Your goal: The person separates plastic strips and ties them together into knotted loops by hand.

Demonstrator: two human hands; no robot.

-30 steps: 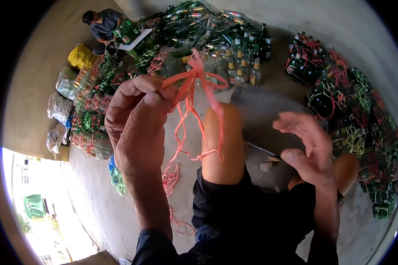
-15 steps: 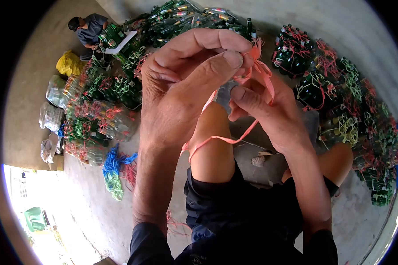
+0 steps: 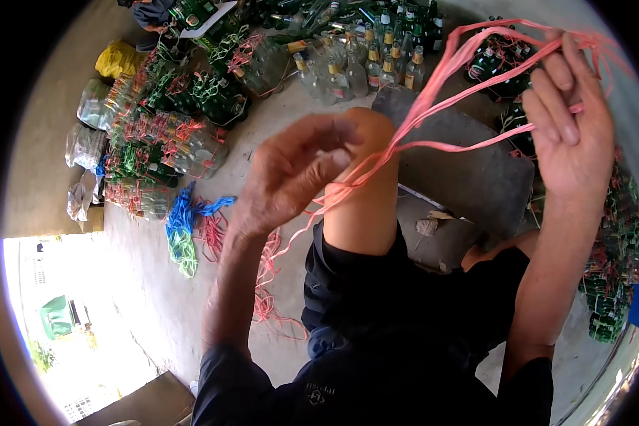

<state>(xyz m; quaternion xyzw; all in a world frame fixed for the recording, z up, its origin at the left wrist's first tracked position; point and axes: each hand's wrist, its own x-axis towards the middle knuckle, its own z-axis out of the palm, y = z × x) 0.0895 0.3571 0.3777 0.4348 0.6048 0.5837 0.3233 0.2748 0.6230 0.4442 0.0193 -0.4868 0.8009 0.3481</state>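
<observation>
Raised at the upper right, my right hand (image 3: 571,117) has its fingers closed on strands of pink plastic twine (image 3: 433,99). The twine stretches down and left across my bare knee (image 3: 366,192). Left of that knee, my left hand (image 3: 291,174) is beside the strands with its thumb and fingers apart; its fingertips are slightly blurred, and nothing shows between them. More pink twine (image 3: 266,309) lies loose on the floor below my left hand.
Bundled bottles (image 3: 192,145) stand at the left, near blue twine (image 3: 184,213) and green twine (image 3: 182,254). Loose bottles (image 3: 373,67) are behind my knee. A dark slab (image 3: 468,170) lies by my leg. Another person (image 3: 151,14) is partly visible at the upper left.
My right hand has moved up and right, drawing the pink strands out long. My left hand has come down and left, and its fingers have opened off the twine.
</observation>
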